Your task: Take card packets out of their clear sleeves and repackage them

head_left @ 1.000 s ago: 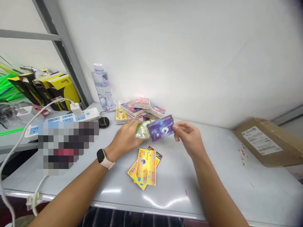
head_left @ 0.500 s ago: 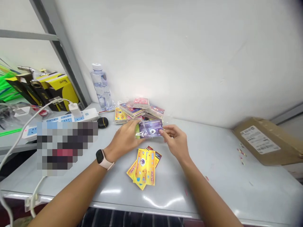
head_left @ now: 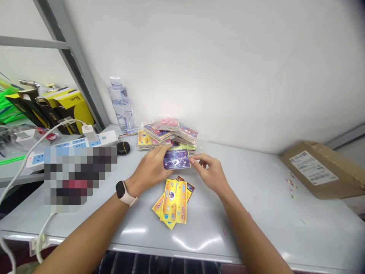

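Note:
My left hand (head_left: 154,163), a smartwatch on its wrist, is closed around the left end of a purple printed card (head_left: 177,159). Thumb and index finger of my right hand (head_left: 207,167) pinch that card at its right edge. Whether more cards lie beneath it in my left hand is hard to make out. Below both hands, several yellow cards (head_left: 174,201) marked "PLANE" lie overlapping on the grey table, with darker card corners peeking out. Behind the hands sits a heap of wrapped card packs (head_left: 168,131) in clear plastic.
Against the wall stands a water bottle (head_left: 122,104). To its left are a power strip (head_left: 71,146) with a plugged charger, a round black case (head_left: 123,147) and yellow-black boxes (head_left: 68,106). A cardboard box (head_left: 322,169) lies at the right, near small colourful scraps (head_left: 291,182).
The purple card has slid left toward my left palm, covering the green piece seen there before. My right hand has shifted slightly left with it.

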The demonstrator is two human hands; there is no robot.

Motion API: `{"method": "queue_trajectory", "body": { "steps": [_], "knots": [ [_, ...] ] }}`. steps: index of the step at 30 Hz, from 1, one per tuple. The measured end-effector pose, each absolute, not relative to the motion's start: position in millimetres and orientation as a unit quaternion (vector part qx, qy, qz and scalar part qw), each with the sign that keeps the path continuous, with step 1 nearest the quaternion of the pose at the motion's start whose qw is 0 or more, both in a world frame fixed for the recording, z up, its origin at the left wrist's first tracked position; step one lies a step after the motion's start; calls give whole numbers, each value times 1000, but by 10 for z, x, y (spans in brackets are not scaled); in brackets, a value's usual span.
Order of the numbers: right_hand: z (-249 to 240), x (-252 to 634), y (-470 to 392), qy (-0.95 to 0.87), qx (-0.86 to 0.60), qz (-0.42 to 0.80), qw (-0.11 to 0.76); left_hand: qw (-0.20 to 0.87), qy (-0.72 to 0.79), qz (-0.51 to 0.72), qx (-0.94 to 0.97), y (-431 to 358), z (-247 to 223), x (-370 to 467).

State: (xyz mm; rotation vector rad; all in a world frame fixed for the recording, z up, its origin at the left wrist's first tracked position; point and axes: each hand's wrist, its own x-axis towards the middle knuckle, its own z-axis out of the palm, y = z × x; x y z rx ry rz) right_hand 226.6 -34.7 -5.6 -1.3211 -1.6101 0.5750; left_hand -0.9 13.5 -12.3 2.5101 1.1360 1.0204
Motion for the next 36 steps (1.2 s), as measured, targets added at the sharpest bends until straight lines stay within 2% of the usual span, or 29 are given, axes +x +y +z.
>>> {"method": "queue_trajectory", "body": {
  "steps": [6,10,23,36],
  "knots": [
    [-36,2239,-379,-704,-499,238,446,93,382,347,852,136,-146,-21],
    [-107,2152,-383,-709,-525,230,410,85,373,327,864,140,-180,-19],
    [-147,2192,-337,-630,-579,214,471,96,386,316,861,128,-154,-14],
    [-240,2166,-316,-646,-568,253,443,91,373,289,877,78,-144,20]
  ]
}}
